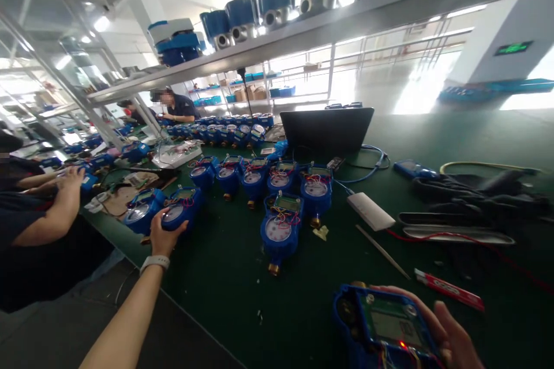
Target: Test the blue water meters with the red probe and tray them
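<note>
At the lower right my right hand (pixel 450 328) holds an opened blue water meter (pixel 392 323). Its small display and circuit board face up, and a red light glows by the wires. My left hand (pixel 165 236), with a pale band on the wrist, grips another blue water meter (pixel 190 203) by its near end on the bench. Beside that one sits a further meter (pixel 141 213). In the middle stands a single water meter (pixel 279 230) with exposed board and coloured wires, brass fitting toward me. Behind it several similar meters (pixel 253 176) form a row.
A laptop (pixel 326 130) stands at the back of the green bench (pixel 225 294). Rightward lie a white box (pixel 370 211), a thin stick (pixel 383 251), a red packet (pixel 450 289) and dark cloth (pixel 476 193). A shelf (pixel 268 40) crosses overhead. Another person's arm (pixel 56 213) works at left.
</note>
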Demonstrator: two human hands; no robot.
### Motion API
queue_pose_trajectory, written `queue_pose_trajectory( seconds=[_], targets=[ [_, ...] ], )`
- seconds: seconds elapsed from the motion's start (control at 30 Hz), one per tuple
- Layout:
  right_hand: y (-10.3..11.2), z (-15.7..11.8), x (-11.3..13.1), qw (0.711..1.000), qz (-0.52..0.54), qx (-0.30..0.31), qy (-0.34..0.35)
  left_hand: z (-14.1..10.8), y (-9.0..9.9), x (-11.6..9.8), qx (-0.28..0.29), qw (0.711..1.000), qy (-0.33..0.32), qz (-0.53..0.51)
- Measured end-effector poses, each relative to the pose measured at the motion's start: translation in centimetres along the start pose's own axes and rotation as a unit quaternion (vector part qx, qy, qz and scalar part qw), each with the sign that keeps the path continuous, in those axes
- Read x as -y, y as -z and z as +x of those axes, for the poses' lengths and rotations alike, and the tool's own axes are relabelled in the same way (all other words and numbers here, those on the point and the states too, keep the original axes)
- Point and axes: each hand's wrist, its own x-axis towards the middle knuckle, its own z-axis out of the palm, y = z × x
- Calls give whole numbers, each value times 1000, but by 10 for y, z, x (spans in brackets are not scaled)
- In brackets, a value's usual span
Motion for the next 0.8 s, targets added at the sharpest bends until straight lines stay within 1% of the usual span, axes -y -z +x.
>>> queue_pose_trajectory(
  seconds=[0.1,0.2,0.27,0.33,0.37,0.4,0.47,0.5,0.57,0.6,0.63,0.7,0.73,0.8],
  targets=[
    [-17,-9,3,998,49,-22,16,8,1,-8,6,1000,11,9],
    [-29,-14,3,994,94,-35,49,5,5,-24,17,1000,10,5],
    [-31,-15,1,991,103,-45,73,-8,8,-40,-1,1000,-3,-3],
    [-31,-15,0,989,110,-54,84,-33,6,-59,-19,999,-25,-25],
    [-30,-15,-1,989,110,-54,85,-50,3,-70,-13,998,-32,-44],
    [-29,-14,-1,989,107,-52,84,-68,-2,-81,15,997,-44,-67],
    [-28,-14,-2,991,95,-46,83,-107,-17,-104,112,984,-71,-117],
    [-27,-13,-2,991,89,-46,85,-125,-27,-115,148,976,-80,-136],
    [-27,-12,-2,991,81,-53,89,-155,-49,-135,212,960,-81,-166],
    [-27,-12,-2,991,79,-56,91,-166,-60,-143,230,955,-73,-175],
    [-27,-12,-1,991,77,-57,91,-173,-71,-151,238,952,-62,-180],
    [-28,-11,-1,991,75,-59,91,-182,-87,-161,226,956,-37,-186],
    [-28,-12,0,991,74,-60,92,-184,-93,-165,210,959,-25,-188],
    [-28,-12,-1,991,72,-64,96,-186,-98,-171,183,964,-7,-195]
  ],
)
